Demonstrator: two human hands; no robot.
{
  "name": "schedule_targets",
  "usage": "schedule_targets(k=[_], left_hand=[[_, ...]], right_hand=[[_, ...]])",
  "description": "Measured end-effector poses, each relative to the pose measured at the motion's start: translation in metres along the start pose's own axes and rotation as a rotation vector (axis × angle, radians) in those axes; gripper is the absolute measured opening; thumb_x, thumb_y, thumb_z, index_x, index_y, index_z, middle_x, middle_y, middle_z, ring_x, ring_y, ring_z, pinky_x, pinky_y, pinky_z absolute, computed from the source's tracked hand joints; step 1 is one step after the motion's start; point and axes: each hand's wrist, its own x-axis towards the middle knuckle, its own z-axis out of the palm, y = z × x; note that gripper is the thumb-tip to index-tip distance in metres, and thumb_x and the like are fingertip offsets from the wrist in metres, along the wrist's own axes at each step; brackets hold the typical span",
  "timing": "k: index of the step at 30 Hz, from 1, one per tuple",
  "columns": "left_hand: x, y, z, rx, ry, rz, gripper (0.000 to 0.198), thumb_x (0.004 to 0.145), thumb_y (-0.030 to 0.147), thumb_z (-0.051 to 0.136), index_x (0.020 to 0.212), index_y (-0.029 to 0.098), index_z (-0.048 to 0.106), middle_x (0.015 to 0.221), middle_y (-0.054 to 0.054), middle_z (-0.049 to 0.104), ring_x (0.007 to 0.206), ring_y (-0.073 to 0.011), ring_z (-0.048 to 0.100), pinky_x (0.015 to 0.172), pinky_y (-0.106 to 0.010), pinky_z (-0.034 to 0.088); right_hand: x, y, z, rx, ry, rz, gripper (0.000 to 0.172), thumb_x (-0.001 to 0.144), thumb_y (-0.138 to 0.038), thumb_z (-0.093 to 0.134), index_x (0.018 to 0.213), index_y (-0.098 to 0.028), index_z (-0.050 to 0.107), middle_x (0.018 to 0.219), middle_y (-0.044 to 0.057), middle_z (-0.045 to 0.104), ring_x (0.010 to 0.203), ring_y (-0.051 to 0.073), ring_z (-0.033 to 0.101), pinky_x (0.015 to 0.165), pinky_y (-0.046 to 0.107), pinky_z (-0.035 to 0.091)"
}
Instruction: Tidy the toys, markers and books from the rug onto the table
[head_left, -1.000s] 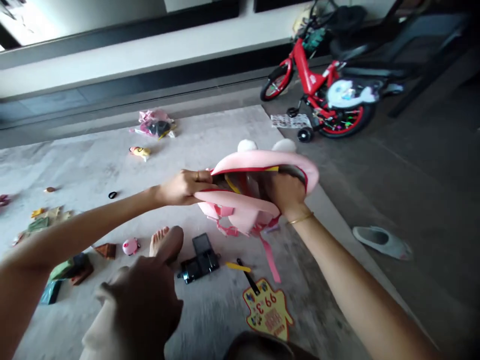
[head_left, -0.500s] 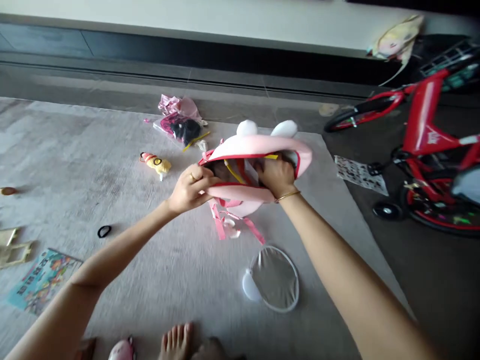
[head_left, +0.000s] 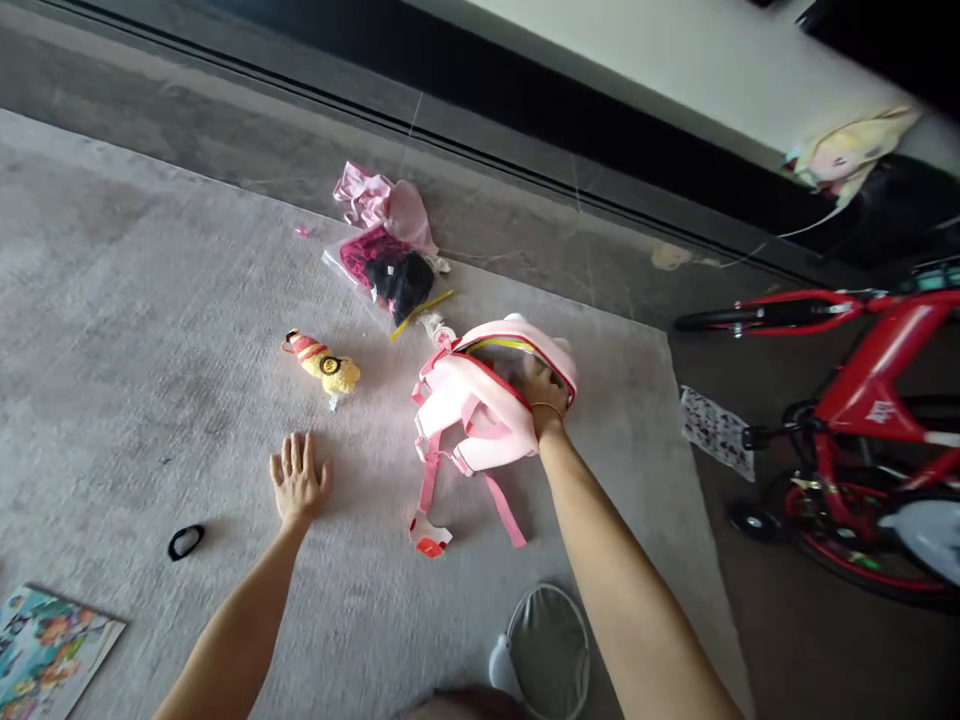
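Grey carpet (head_left: 150,300) spreads beneath our hands, with darker floor tiles (head_left: 480,150) beyond it. Around our right hand (head_left: 541,385) sits the pink backpack (head_left: 484,400), resting on the carpet with its red-edged mouth gaping; we have that hand inside nearly to the bracelet (head_left: 547,407), and with its fingers hidden we cannot tell whether they grip anything. Pink straps (head_left: 504,508) trail from the bag toward us, left of the right hand. Well left of the bag, our left hand (head_left: 298,482) lies palm down on the carpet, fingers spread. Near its fingertips, just beyond them, is a small yellow plush toy (head_left: 343,377); farther past that, a clear bag (head_left: 358,283) holds magenta and black items. We see a black band (head_left: 186,542) left of the left hand and nearer to us. Well to the right of our right hand stands a red bicycle (head_left: 874,385), partly out of view.
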Motion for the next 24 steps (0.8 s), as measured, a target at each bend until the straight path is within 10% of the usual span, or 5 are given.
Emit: schedule_targets(k=[13,24], left_hand=[[-0.005,0.005,0.012,-0.044,-0.006,-0.070,0.071,0.088,0.041,0.036,0.155,0.020,0.025,0.160,-0.010,0.027,0.150,-0.0247,0.018,0.123,-0.048,0.010],[-0.010,-0.014,0.031,0.029,0.199,-0.186,0.072,0.081,0.040,0.036,0.152,0.040,0.023,0.157,0.003,0.035,0.145,-0.0269,0.031,0.120,-0.049,0.025]], right_hand=[[0.083,-0.015,-0.046,0.094,0.229,-0.267,0.048,0.098,-0.046,0.037,0.122,-0.011,0.058,0.114,0.021,0.068,0.099,0.029,0.067,0.085,0.034,0.049],[0.197,0.099,-0.007,0.390,0.624,-0.303,0.048,0.093,-0.039,0.050,0.133,-0.014,0.056,0.123,0.020,0.065,0.111,0.034,0.064,0.094,0.044,0.051]])
